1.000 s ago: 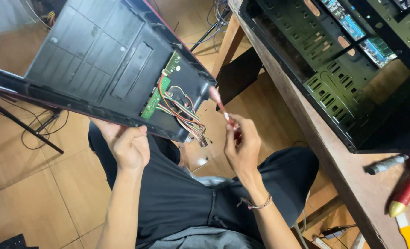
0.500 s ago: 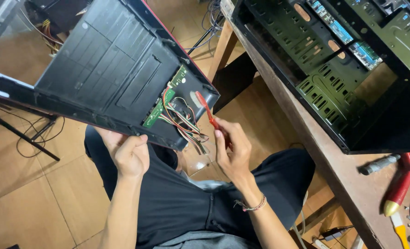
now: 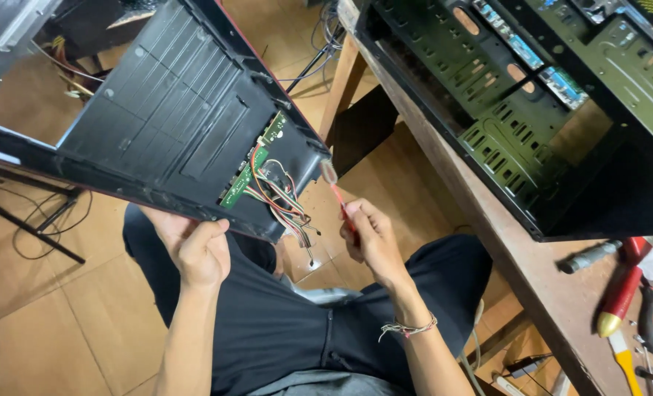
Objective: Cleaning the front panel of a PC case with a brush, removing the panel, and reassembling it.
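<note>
My left hand (image 3: 192, 246) grips the lower edge of a black plastic computer front panel (image 3: 158, 125), holding it tilted over my lap with its inner side facing me. A small green circuit board (image 3: 252, 161) sits on the panel, and a bundle of coloured wires (image 3: 286, 205) hangs from it. My right hand (image 3: 370, 238) holds a thin red-handled screwdriver (image 3: 339, 199) pointing up toward the panel's lower right corner, just beside the wires.
An open black computer case (image 3: 532, 110) lies on a wooden workbench (image 3: 480, 242) to my right. Red-handled pliers and screwdrivers (image 3: 624, 293) lie on the bench's near end. Cables (image 3: 33, 227) trail on the tiled floor at left.
The panel has shifted right and turned slightly. My right hand moved a little right, and the screwdriver now sits just off the panel's corner instead of among the wires.
</note>
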